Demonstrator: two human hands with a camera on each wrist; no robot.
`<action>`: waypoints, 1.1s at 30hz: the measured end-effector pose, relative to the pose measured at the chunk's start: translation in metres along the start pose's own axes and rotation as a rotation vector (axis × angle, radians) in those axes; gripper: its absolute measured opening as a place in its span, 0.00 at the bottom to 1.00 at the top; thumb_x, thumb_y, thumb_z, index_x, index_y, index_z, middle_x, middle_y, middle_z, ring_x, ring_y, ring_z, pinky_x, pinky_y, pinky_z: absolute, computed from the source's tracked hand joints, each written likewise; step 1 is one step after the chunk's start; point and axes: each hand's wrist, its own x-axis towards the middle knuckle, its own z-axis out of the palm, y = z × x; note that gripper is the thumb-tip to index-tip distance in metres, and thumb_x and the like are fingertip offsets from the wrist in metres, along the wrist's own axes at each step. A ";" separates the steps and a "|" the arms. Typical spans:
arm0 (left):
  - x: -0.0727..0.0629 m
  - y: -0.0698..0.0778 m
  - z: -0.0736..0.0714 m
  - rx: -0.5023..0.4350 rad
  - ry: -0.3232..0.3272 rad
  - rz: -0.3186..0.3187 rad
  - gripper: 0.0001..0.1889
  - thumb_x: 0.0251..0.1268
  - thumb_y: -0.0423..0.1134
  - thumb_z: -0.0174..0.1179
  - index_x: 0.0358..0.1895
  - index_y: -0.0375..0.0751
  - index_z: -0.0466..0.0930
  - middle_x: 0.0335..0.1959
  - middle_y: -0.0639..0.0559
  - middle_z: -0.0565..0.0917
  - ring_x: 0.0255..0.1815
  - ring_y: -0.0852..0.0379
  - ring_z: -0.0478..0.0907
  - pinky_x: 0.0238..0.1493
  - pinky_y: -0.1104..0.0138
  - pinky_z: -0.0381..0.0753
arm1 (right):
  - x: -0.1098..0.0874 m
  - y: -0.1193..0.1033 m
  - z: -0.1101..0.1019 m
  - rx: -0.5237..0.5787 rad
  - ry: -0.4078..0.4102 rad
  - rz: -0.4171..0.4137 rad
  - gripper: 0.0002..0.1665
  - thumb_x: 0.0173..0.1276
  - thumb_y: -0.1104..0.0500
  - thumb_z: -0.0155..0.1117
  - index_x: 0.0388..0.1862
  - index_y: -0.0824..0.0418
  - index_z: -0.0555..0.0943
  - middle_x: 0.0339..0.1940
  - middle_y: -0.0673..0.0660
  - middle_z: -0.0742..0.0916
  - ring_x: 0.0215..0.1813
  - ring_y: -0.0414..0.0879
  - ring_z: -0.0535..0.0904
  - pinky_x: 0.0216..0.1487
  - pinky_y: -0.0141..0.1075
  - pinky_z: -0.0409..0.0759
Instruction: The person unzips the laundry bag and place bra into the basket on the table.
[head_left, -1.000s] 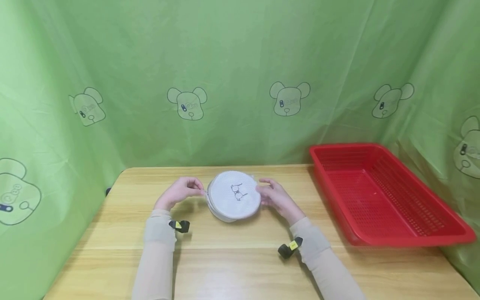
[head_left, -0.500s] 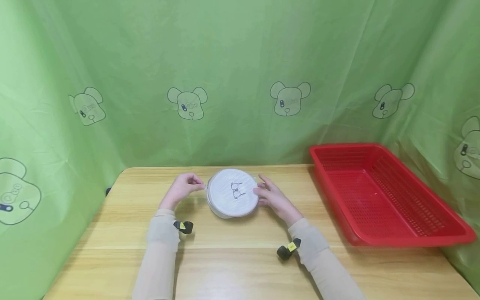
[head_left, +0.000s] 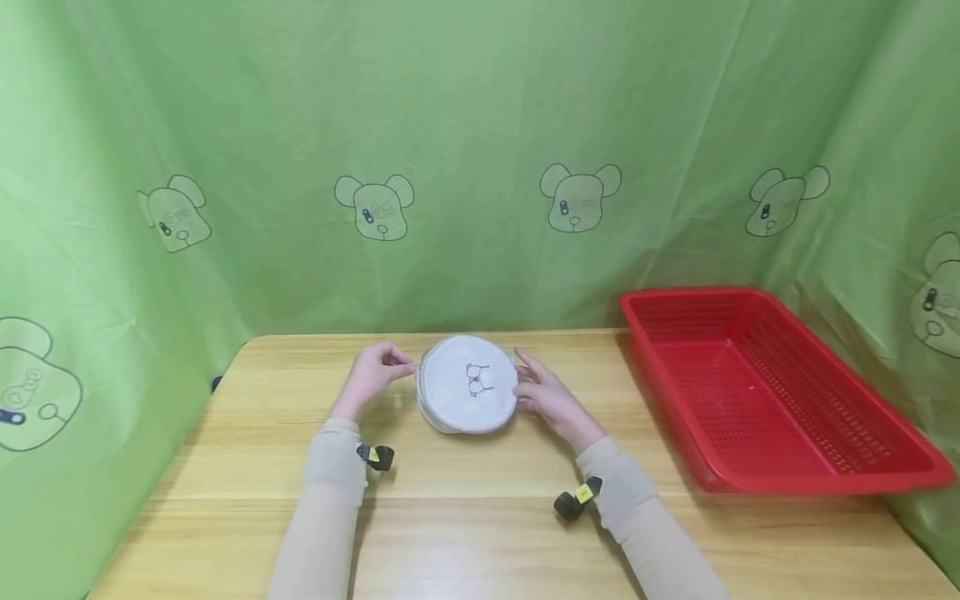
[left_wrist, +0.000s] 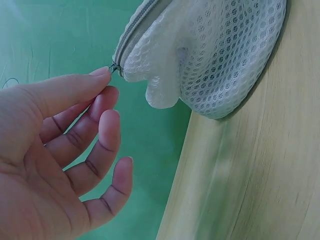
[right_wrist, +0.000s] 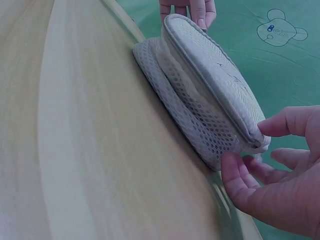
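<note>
A round white mesh laundry bag (head_left: pixel 467 387) with a zipper round its lid lies on the wooden table. Thin dark line art is printed on the lid. My left hand (head_left: pixel 372 377) pinches the small metal zipper pull (left_wrist: pixel 114 68) between thumb and index finger at the bag's left edge; its other fingers hang loosely curled. On the opposite side my right hand (head_left: pixel 553 398) holds the bag's edge, thumb at the lid's rim and fingers against the mesh side wall. In the right wrist view, the soft side wall is creased between the lid and the base.
A red plastic basket (head_left: pixel 678 417) with perforated walls stands at the table's right side. Green curtain (head_left: pixel 480 275) printed with bear heads hangs behind the table (head_left: pixel 450 533) and on both sides. Black wrist straps are worn over both sleeves.
My left hand has moved slightly away from me and to the right along the bag's edge with the zipper pull. The bag has shifted a little farther back and turned slightly. My right hand stays at its side.
</note>
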 end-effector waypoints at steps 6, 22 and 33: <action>0.000 0.002 0.002 0.001 -0.031 0.004 0.08 0.57 0.36 0.69 0.36 0.37 0.81 0.36 0.44 0.85 0.38 0.54 0.81 0.45 0.62 0.82 | 0.000 0.001 0.000 0.003 -0.008 0.002 0.52 0.58 0.77 0.53 0.79 0.53 0.49 0.76 0.67 0.63 0.48 0.43 0.78 0.47 0.31 0.82; 0.000 0.002 0.003 0.012 -0.048 0.008 0.08 0.57 0.35 0.68 0.36 0.37 0.81 0.36 0.45 0.85 0.38 0.54 0.80 0.45 0.63 0.81 | -0.002 -0.003 -0.006 0.000 -0.029 0.012 0.46 0.57 0.74 0.60 0.76 0.63 0.57 0.62 0.64 0.75 0.43 0.43 0.80 0.47 0.33 0.82; -0.001 0.000 0.002 -0.001 -0.049 0.010 0.08 0.57 0.36 0.68 0.36 0.37 0.80 0.36 0.46 0.85 0.37 0.55 0.79 0.44 0.64 0.80 | -0.004 -0.006 -0.010 -0.011 -0.061 0.029 0.37 0.60 0.69 0.66 0.69 0.69 0.65 0.38 0.47 0.87 0.30 0.38 0.77 0.33 0.28 0.77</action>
